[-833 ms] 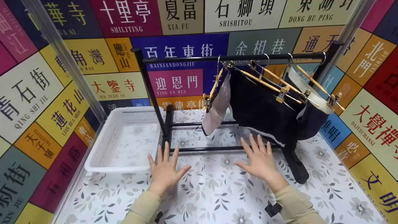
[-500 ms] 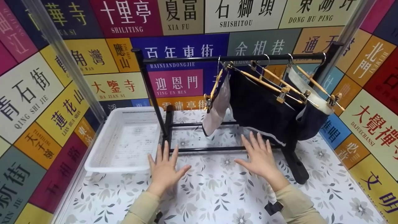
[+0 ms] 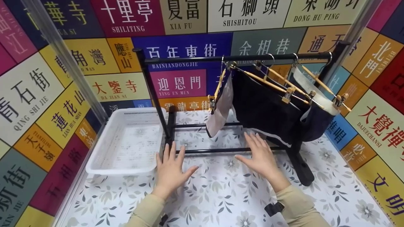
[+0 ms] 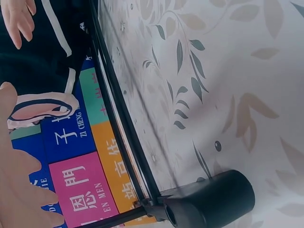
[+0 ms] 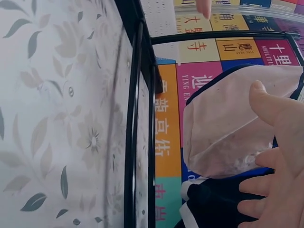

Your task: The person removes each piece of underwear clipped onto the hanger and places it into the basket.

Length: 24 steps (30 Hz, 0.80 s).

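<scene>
My left hand [image 3: 170, 171] is held palm down with spread fingers, near the right side of a white plastic basket [image 3: 94, 162]. It grips nothing. The right hand [image 3: 260, 157], also with straight fingers and holding nothing, is in front of a black clothes rack [image 3: 189, 60], just below the hem of a dark garment [image 3: 262, 107]. Wooden clip hangers [image 3: 258, 80] on the top bar carry this garment. A pale pinkish garment with dark edging [image 3: 221, 110] hangs to its left, and a dark one with a whitish waistband [image 3: 320, 123] to its right. Whether either hand touches anything is unclear.
A white floral-patterned tabletop [image 3: 214, 201] lies beneath everything. The rack's right foot [image 3: 303, 171] reaches toward the front. Colourful signboard panels [image 3: 183, 47] form walls at the back and both sides.
My left hand has shifted slightly right. My right hand has moved a little left, its fingers closer together. The rack, clothes and basket look the same.
</scene>
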Available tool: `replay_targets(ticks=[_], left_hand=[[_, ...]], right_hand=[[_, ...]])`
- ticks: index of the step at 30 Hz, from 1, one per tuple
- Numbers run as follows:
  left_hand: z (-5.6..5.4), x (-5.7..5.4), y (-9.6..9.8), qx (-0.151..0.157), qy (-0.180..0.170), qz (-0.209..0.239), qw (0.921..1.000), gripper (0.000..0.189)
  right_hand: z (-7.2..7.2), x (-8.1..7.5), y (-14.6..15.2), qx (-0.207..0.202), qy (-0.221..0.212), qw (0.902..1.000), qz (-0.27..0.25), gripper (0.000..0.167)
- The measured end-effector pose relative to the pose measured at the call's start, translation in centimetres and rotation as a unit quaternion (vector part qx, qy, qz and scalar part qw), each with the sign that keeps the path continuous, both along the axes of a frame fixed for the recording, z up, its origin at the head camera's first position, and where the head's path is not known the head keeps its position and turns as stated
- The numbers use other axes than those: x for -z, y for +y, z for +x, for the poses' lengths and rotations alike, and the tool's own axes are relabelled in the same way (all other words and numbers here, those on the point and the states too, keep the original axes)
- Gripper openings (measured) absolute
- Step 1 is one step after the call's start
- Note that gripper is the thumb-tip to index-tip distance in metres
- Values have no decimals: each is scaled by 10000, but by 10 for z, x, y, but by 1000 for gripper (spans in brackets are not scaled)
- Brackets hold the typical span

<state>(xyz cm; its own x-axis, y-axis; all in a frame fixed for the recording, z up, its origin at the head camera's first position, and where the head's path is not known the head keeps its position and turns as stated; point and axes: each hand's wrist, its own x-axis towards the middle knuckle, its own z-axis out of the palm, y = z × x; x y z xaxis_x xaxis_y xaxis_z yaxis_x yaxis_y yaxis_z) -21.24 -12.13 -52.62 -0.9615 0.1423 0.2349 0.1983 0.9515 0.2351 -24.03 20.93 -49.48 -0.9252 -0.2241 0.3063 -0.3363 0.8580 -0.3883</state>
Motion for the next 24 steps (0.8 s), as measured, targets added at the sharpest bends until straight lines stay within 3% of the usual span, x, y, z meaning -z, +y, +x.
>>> replay_targets(ticks=[9, 24], left_hand=[[-3, -1, 8, 153, 479, 182, 9986, 92], [-7, 2, 24, 440, 845, 457, 9944, 89]], right_hand=[[-7, -10, -8, -101, 196, 9976, -659, 88], [-17, -29, -17, -99, 175, 9916, -1278, 78]])
